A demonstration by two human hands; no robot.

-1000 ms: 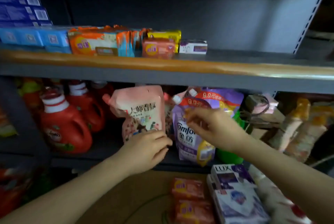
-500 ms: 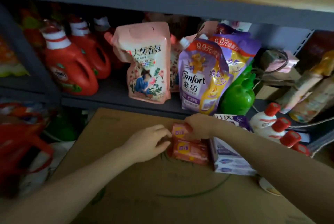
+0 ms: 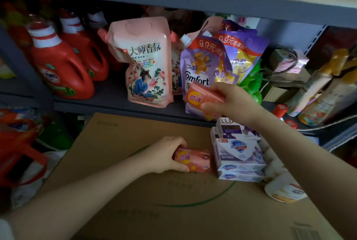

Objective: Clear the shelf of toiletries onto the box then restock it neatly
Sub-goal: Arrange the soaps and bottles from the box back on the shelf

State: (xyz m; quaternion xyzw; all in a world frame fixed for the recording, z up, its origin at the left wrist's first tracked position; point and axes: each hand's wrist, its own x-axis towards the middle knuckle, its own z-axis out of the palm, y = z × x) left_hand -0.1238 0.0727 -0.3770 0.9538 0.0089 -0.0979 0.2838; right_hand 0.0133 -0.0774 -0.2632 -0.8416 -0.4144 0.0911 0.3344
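Right hand (image 3: 234, 102) grasps a pink soap bar (image 3: 202, 95), lifted at 1 o'clock for restocking; left hand (image 3: 166, 154) clutches second bar (image 3: 194, 159) on box (image 3: 116, 152).

red detergent jugs (image 3: 63, 65), pink refill pouch (image 3: 146, 61), green bottle (image 3: 253, 83)

A soap bar (image 3: 193, 160) lies on the box (image 3: 119, 162), just left of the stacked soap packs (image 3: 239, 156), with the left hand (image 3: 164, 155) on its left end. The right hand (image 3: 231, 102) holds a second soap bar (image 3: 202, 95) above the box, in front of the refill pouches (image 3: 201, 65) standing on the shelf (image 3: 112, 102) behind. Detergent jugs (image 3: 61, 69) stand at the shelf's left.
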